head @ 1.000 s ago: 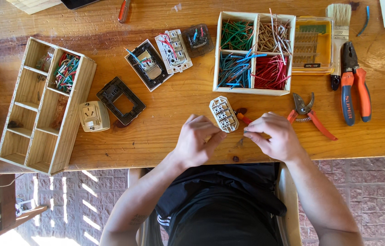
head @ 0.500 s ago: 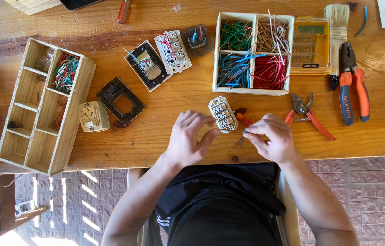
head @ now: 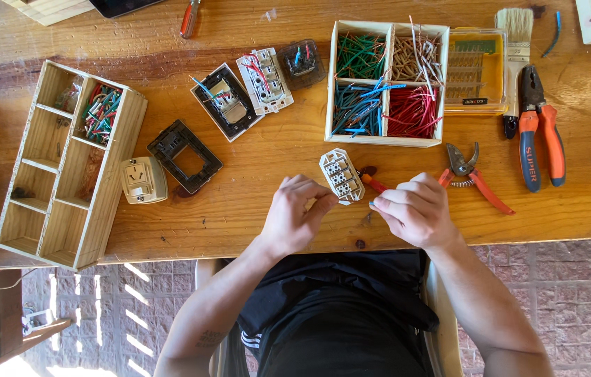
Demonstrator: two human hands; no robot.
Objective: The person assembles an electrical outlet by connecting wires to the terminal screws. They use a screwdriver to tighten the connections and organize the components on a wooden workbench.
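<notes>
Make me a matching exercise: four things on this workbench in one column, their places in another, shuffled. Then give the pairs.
Things:
1. white terminal block
2. orange-handled pliers
3. paintbrush
4. beige socket

Places:
A. beside the long wooden tray, by a black frame
B. right end of the table, beside the paintbrush
C. just above the person's two hands
D. between the yellow case and the pliers

Pairs: 1-C, 2-B, 3-D, 4-A

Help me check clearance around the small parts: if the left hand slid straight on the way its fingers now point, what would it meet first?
Probably the white terminal block, just beyond the left hand fingertips, which point up and right. Depth from overhead is unclear.
</notes>
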